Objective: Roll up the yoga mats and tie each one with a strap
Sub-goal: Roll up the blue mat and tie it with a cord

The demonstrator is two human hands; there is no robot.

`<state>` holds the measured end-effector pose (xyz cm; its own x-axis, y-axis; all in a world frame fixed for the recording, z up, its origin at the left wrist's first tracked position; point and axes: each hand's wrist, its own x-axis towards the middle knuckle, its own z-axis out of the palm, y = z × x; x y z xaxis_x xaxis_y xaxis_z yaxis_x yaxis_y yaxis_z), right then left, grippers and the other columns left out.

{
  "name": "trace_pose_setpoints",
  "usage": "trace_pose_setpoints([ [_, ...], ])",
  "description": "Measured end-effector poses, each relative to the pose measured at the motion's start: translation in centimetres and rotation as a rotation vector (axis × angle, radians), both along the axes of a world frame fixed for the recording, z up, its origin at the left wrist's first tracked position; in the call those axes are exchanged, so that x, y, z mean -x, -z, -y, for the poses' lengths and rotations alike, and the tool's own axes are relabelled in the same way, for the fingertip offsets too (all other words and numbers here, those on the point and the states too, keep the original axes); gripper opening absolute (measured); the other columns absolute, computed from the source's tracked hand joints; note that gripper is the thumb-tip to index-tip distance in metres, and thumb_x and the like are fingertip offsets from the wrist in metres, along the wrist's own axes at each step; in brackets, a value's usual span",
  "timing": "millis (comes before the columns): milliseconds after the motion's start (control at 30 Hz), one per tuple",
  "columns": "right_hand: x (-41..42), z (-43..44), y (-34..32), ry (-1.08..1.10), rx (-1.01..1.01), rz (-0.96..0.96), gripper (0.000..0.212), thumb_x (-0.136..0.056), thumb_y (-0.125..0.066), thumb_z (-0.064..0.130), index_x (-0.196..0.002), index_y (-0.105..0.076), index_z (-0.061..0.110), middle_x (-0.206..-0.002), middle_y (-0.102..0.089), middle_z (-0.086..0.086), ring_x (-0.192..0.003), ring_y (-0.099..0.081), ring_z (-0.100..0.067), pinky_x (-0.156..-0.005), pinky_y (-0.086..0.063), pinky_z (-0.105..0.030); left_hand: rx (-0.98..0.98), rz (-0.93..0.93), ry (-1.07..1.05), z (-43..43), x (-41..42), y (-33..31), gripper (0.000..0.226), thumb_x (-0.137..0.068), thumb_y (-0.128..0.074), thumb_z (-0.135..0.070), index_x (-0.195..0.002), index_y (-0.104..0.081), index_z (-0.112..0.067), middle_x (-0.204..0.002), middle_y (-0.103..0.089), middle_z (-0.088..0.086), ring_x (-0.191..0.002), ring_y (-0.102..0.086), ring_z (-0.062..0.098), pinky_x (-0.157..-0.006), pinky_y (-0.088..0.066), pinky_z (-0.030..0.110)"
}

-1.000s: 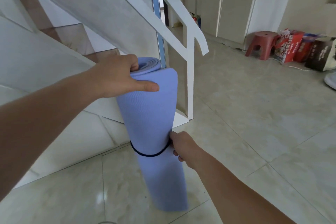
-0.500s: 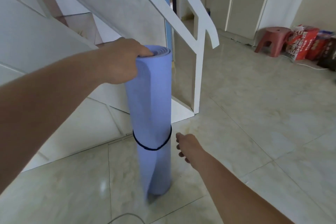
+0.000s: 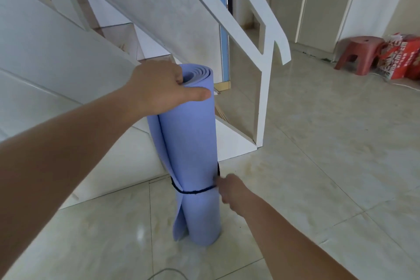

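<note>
- The rolled yoga mat (image 3: 191, 143), pale blue-violet, stands upright on one end on the tiled floor (image 3: 318, 166), just in front of the foot of the staircase (image 3: 56, 63).
- The spiral of its layers shows at the top end. The outer flap runs down the left side of the roll and gapes a little from the roll near the bottom.
- The left hand (image 3: 159, 88) grips the top of the mat: the thumb lies across the near face and the fingers curl over the upper rim on the left.
- A thin black strap (image 3: 193, 191) circles the roll low down, well below the left hand and above the floor. It dips across the near face and rises at the right edge.
- The right hand (image 3: 229, 190) is at the mat's right edge, level with the strap. Its fingers are curled together where the strap meets the edge and seem to pinch it, though the fingertips are blurred.
- Both forearms reach in from the near side, the left one from the left and the right one from the lower right.
- A white railing post (image 3: 261, 102) stands just right of and behind the mat.
- Far right, a red stool (image 3: 359, 52) sits beside a red printed box (image 3: 400, 59), near white doors (image 3: 329, 0).
- A pale cable (image 3: 168, 271) curves on the floor at the near edge.
</note>
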<state>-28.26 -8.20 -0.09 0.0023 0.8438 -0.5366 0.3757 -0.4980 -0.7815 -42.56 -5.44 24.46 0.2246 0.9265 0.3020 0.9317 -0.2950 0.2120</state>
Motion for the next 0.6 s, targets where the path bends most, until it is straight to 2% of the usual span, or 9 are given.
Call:
trace_pose_setpoints([
  [100, 0.9, 1.7, 2.6, 0.014, 0.145, -0.036, 0.021, -0.101, -0.043, 0.022, -0.083, -0.049, 0.012, -0.07, -0.043, -0.004, -0.054, -0.038, -0.016, -0.051, -0.03, -0.025, 0.049, 0.089, 0.077, -0.1, 1.8, -0.2, 0.044, -0.08, -0.077, -0.044, -0.07, -0.051, -0.009, -0.069, -0.045, 0.0, -0.066, -0.045, 0.017, -0.063, -0.033, 0.029],
  [167, 1.2, 1.8, 2.3, 0.041, 0.157, -0.081, 0.016, -0.099, -0.043, 0.022, -0.094, -0.051, 0.01, -0.079, -0.051, -0.005, -0.059, -0.045, -0.017, -0.054, -0.033, -0.025, 0.059, 0.113, 0.089, -0.3, 3.1, -0.5, 0.024, -0.083, -0.077, -0.032, -0.086, -0.065, -0.011, -0.086, -0.062, 0.003, -0.083, -0.059, 0.022, -0.076, -0.044, 0.032],
  [233, 0.8, 1.1, 0.9, 0.133, 0.109, -0.12, 0.018, -0.099, -0.043, 0.02, -0.107, -0.053, 0.008, -0.086, -0.057, -0.006, -0.062, -0.051, -0.017, -0.056, -0.036, -0.024, 0.15, 0.256, 0.095, -0.4, 4.6, -1.0, 0.017, -0.082, -0.081, -0.016, -0.095, -0.07, -0.016, -0.1, -0.07, -0.001, -0.094, -0.066, 0.014, -0.089, -0.05, 0.036],
  [300, 0.3, 0.0, -0.5, 0.179, 0.035, -0.18, 0.024, -0.101, -0.043, 0.025, -0.115, -0.055, 0.01, -0.089, -0.059, -0.004, -0.065, -0.053, -0.017, -0.056, -0.038, -0.024, 0.304, 0.411, 0.176, -0.2, 6.3, -1.5, 0.036, -0.068, -0.09, -0.01, -0.096, -0.07, -0.019, -0.106, -0.072, -0.006, -0.1, -0.067, 0.003, -0.098, -0.048, 0.029],
  [333, 0.3, -0.5, -1.2, 0.174, 0.003, -0.2, 0.026, -0.102, -0.042, 0.03, -0.117, -0.055, 0.012, -0.09, -0.06, -0.004, -0.067, -0.055, -0.018, -0.057, -0.04, -0.024, 0.344, 0.442, 0.213, -0.3, 7.2, -1.6, 0.045, -0.058, -0.091, -0.016, -0.098, -0.07, -0.018, -0.11, -0.073, -0.004, -0.105, -0.067, 0.004, -0.101, -0.047, 0.028],
  [367, 0.7, -0.8, -1.7, 0.161, -0.012, -0.213, 0.029, -0.103, -0.041, 0.034, -0.119, -0.055, 0.014, -0.092, -0.06, -0.003, -0.07, -0.057, -0.018, -0.059, -0.042, -0.025, 0.379, 0.448, 0.23, -0.4, 8.1, -1.7, 0.053, -0.05, -0.09, -0.022, -0.1, -0.07, -0.016, -0.113, -0.073, -0.001, -0.109, -0.067, 0.006, -0.103, -0.047, 0.03],
  [433, 2.1, -1.4, -2.0, 0.131, -0.017, -0.237, 0.03, -0.103, -0.041, 0.036, -0.119, -0.054, 0.015, -0.091, -0.06, -0.003, -0.071, -0.057, -0.02, -0.061, -0.043, -0.027, 0.444, 0.398, 0.222, -0.6, 9.0, -2.2, 0.052, -0.052, -0.085, -0.021, -0.101, -0.069, -0.017, -0.114, -0.073, -0.001, -0.11, -0.067, 0.009, -0.105, -0.047, 0.034],
  [533, 4.3, -2.0, -1.4, 0.112, -0.02, -0.239, 0.023, -0.101, -0.044, 0.031, -0.105, -0.053, 0.01, -0.082, -0.053, -0.007, -0.063, -0.049, -0.019, -0.054, -0.035, -0.025, 0.467, 0.358, 0.182, -0.8, 8.9, -2.6, 0.051, -0.059, -0.082, -0.007, -0.104, -0.067, -0.023, -0.109, -0.073, -0.005, -0.109, -0.066, 0.012, -0.103, -0.047, 0.033],
  [600, 5.2, -2.4, -0.8, 0.156, -0.005, -0.264, 0.016, -0.098, -0.046, 0.025, -0.089, -0.049, 0.012, -0.076, -0.047, -0.008, -0.054, -0.042, -0.018, -0.052, -0.028, -0.024, 0.455, 0.341, 0.138, -0.4, 8.4, -2.3, 0.054, -0.056, -0.073, -0.018, -0.109, -0.067, -0.024, -0.112, -0.071, -0.003, -0.111, -0.063, 0.016, -0.097, -0.045, 0.031],
])
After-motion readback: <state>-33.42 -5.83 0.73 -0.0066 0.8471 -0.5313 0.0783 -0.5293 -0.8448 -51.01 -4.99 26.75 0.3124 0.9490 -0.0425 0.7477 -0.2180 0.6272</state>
